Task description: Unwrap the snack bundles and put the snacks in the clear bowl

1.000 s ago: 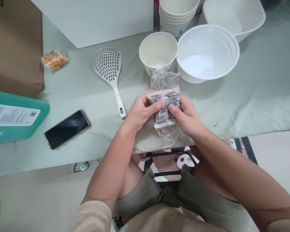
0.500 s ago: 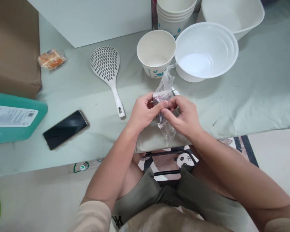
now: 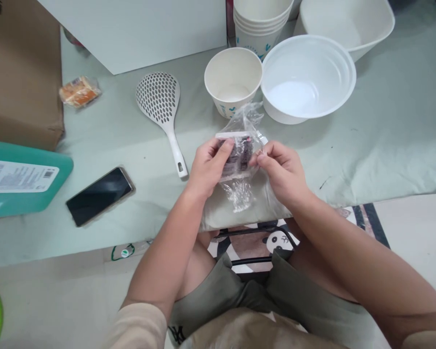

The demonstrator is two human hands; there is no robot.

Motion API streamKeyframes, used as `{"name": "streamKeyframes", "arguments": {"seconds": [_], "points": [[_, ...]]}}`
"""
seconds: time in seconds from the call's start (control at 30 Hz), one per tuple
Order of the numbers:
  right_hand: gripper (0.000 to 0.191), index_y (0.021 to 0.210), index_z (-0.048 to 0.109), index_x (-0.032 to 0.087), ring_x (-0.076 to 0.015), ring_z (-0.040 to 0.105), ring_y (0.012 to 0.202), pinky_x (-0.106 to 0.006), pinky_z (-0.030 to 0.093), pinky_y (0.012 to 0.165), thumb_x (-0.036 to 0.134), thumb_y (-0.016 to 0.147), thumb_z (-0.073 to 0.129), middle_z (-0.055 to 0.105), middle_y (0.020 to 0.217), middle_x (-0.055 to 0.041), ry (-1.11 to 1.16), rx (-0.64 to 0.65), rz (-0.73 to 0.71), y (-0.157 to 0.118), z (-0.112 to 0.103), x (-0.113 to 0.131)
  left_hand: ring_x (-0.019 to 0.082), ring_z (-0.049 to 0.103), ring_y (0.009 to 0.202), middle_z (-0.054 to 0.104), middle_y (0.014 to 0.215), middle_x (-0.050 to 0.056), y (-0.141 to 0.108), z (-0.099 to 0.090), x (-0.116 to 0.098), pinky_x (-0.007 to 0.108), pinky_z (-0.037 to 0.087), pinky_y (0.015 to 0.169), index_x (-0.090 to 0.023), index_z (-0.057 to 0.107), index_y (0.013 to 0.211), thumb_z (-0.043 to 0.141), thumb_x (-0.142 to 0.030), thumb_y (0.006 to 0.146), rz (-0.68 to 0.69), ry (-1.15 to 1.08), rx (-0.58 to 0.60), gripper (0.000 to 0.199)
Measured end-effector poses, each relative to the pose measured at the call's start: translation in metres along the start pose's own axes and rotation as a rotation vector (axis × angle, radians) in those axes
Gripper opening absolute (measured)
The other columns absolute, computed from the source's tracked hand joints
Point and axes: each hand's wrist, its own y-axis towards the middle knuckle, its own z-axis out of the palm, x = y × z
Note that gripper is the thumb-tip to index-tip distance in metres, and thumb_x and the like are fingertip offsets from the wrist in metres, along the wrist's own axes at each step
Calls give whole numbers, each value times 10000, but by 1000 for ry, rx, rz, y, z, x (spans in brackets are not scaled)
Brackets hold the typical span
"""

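A small printed pack (image 3: 239,156) in loose clear plastic wrap (image 3: 240,194) is between my hands, close to the table's front edge. My left hand (image 3: 210,164) grips the pack's left side, thumb on top. Thumb and fingers of my right hand (image 3: 281,170) pinch the clear wrap at the right side. Part of a small whitish object (image 3: 262,138) shows just beyond my right fingers; what it is I cannot tell. A paper cup (image 3: 233,77) stands directly behind the wrap, touching or nearly touching it.
A white bowl (image 3: 308,80), a cup stack (image 3: 262,29) and a square tub (image 3: 349,24) stand behind to the right. Leftward lie a slotted ladle (image 3: 162,102), a phone (image 3: 100,196), an orange packet (image 3: 80,92) and a green container (image 3: 54,179). Boxes stand at the back.
The pack has turned so its broad printed face shows, and its wrap is spread wider. My right hand has moved slightly right, away from my left hand, pulling the wrap's side outward.
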Motion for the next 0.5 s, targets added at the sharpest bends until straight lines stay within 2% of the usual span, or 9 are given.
{"name": "streamKeyframes", "arguments": {"seconds": [0.13, 0.23, 0.33, 0.43, 0.5], "points": [[233, 705, 552, 235, -137, 630, 678, -302, 481, 678, 345, 861, 685, 673, 683, 28, 164, -59, 39, 3, -1, -1, 215, 731, 993, 756, 923, 12, 4, -1, -2, 309, 587, 801, -239, 650, 913, 797, -616, 792, -68, -152, -76, 422], [298, 705, 492, 248, -136, 591, 600, -308, 472, 614, 393, 869, 694, 599, 628, 31, 226, -147, 65, 9, -3, -1, 231, 739, 1056, 769, 983, 24, 6, -4, -3, 321, 603, 815, -241, 639, 938, 785, -659, 781, -69, -120, -136, 470], [327, 681, 450, 258, -127, 530, 535, -295, 433, 534, 396, 854, 691, 500, 568, 36, 267, -223, 62, 15, -6, -4, 232, 734, 1099, 775, 1033, 34, 8, -7, -4, 325, 607, 855, -239, 644, 946, 774, -676, 779, -57, -94, -142, 485], [254, 693, 478, 260, -111, 507, 524, -269, 411, 485, 338, 841, 668, 482, 583, 37, 247, -278, 35, 16, -8, -4, 219, 732, 1083, 770, 1024, 29, 10, -10, -3, 314, 605, 860, -240, 646, 926, 766, -647, 793, -47, -96, -156, 445], [157, 780, 530, 265, -112, 545, 594, -259, 451, 513, 304, 859, 660, 532, 681, 32, 173, -314, -48, 13, -8, -1, 209, 731, 1042, 757, 964, 16, 10, -11, -2, 296, 599, 827, -244, 638, 915, 768, -627, 797, -31, -85, -182, 421]]}}
